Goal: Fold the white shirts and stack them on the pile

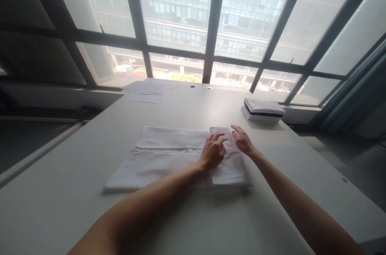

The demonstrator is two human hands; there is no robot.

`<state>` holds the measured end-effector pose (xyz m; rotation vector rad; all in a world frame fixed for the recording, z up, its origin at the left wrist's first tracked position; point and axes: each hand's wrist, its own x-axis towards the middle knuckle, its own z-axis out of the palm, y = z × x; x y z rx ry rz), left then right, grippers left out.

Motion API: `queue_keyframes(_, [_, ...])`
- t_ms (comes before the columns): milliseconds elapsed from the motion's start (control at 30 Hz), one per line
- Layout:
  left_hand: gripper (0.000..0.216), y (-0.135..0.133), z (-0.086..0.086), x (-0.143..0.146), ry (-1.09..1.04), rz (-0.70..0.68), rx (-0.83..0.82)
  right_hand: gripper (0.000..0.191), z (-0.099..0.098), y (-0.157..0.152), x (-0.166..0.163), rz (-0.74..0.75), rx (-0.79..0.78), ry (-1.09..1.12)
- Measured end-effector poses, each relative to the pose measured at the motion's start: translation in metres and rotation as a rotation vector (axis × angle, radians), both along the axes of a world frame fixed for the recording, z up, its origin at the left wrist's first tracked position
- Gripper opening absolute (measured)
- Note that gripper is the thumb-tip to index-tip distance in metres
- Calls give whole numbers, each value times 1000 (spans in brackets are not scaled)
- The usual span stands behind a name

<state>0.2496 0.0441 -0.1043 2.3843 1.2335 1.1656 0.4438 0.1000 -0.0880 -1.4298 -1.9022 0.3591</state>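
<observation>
A white cloth, partly folded, lies flat on the white table in front of me. Its right end is doubled over into a narrower flap. My left hand rests on top of that flap, fingers loosely curled and slightly apart, pressing the fabric. My right hand is at the flap's far right corner, fingers stretched out and apart, touching or just above the cloth edge. Neither hand grips anything.
A stack of folded white and dark cloths sits at the table's far right. Sheets of paper lie at the far edge near two cable holes. Large windows stand behind the table; a curtain hangs at right.
</observation>
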Motion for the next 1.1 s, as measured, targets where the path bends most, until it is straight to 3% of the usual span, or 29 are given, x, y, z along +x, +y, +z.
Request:
queue_keyframes(133, [52, -5, -1, 0, 241, 42, -131, 65, -18, -1, -2, 156, -163, -301])
queue_keyframes(200, [56, -4, -3, 0, 331, 86, -191, 66, -23, -4, -5, 163, -235, -415])
queue_keyframes(300, [59, -5, -4, 1, 395, 111, -213, 65, -28, -6, -6, 143, -217, -476])
queue_keyframes(567, [59, -7, 0, 1, 432, 108, -232, 63, -40, 10, 14, 7, -205, -293])
queue_keyframes(767, [58, -4, 1, 0, 415, 107, -281, 68, -18, 6, 41, -226, 58, 71])
queue_keyframes(833, [58, -3, 1, 0, 411, 101, -281, 68, -5, -6, 33, -200, 121, 118])
queue_keyframes(933, [58, -2, -1, -1, 410, 95, -265, 64, 6, -31, -1, -19, 128, 64])
queue_keyframes(1100, [66, 1, -8, -5, 438, 41, -267, 60, -9, -65, -56, 140, -44, -29])
